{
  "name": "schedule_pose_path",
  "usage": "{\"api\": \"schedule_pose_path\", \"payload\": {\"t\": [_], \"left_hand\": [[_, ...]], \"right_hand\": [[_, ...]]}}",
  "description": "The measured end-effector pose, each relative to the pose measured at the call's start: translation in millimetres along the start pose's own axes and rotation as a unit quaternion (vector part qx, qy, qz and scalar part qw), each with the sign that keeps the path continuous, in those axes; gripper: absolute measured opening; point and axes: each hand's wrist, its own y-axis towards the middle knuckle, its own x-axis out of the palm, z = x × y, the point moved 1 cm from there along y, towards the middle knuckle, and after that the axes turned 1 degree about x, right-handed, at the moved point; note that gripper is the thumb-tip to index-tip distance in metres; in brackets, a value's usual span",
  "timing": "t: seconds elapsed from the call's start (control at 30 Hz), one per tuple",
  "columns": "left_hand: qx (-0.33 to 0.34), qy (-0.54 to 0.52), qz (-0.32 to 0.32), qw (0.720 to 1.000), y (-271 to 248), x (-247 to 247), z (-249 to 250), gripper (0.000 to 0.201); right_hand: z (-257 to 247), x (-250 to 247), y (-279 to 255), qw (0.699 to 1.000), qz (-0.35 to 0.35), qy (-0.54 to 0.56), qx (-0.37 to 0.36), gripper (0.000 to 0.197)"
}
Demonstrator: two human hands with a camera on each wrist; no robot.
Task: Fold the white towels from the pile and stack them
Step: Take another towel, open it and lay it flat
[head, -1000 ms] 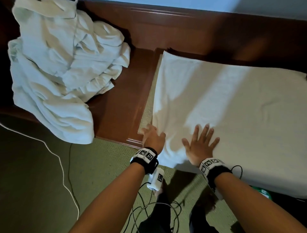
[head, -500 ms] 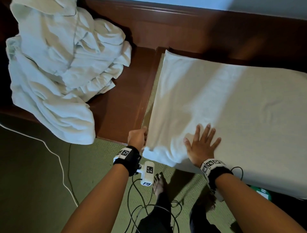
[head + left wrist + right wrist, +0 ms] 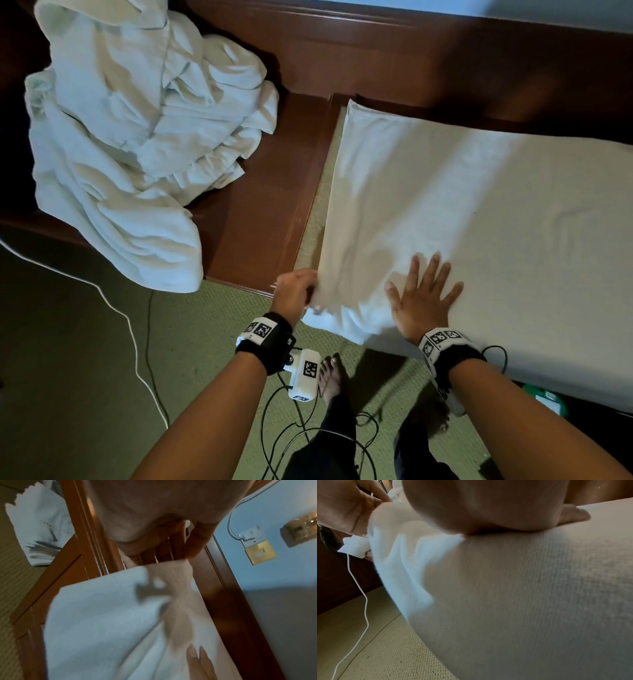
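A white towel (image 3: 462,212) lies spread flat over a raised surface on the right. My left hand (image 3: 301,287) pinches its near left corner at the surface's edge; the left wrist view shows that corner of the towel (image 3: 173,572) drawn up between thumb and fingers. My right hand (image 3: 423,294) lies flat on the towel with fingers spread, pressing it down just right of that corner. In the right wrist view the palm of my right hand (image 3: 488,507) rests on the towel (image 3: 522,588). The pile of crumpled white towels (image 3: 137,144) sits on the wooden bench at the upper left.
A dark wooden bench (image 3: 260,205) runs along the back and left, its front edge by my left hand. Green carpet (image 3: 85,377) covers the floor, crossed by a white cable (image 3: 137,342) and black cables (image 3: 291,428). My bare feet (image 3: 330,377) stand below the towel's edge.
My left hand slid left off the towel's top to its near left corner and took hold of it. The right hand has stayed pressed flat in the same place.
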Motion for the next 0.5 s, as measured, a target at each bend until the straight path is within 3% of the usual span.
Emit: {"api": "schedule_pose_path", "payload": {"t": [0.07,0.13,0.2,0.27,0.37,0.5], "left_hand": [[0.023,0.056,-0.056,0.997,-3,9,-1,0.03],[0.073,0.149,-0.073,0.983,-3,20,-1,0.027],[0.109,0.242,-0.039,0.963,-2,30,-3,0.022],[0.1,0.274,0.003,0.957,-3,37,-2,0.016],[0.068,0.327,0.021,0.942,-7,46,-2,0.027],[0.123,0.386,0.039,0.913,-11,59,-1,0.014]], "right_hand": [[0,0,0,1.0,-0.003,-0.007,-0.002,0.079],[0,0,0,1.0,-0.005,-0.011,-0.004,0.079],[0,-1,-1,1.0,-0.005,-0.014,-0.006,0.08],[0,-2,-1,1.0,-0.006,-0.012,-0.008,0.08],[-1,-2,-1,1.0,-0.009,-0.016,-0.006,0.08],[-6,-13,-2,0.999,0.016,0.044,0.0,0.075]]}}
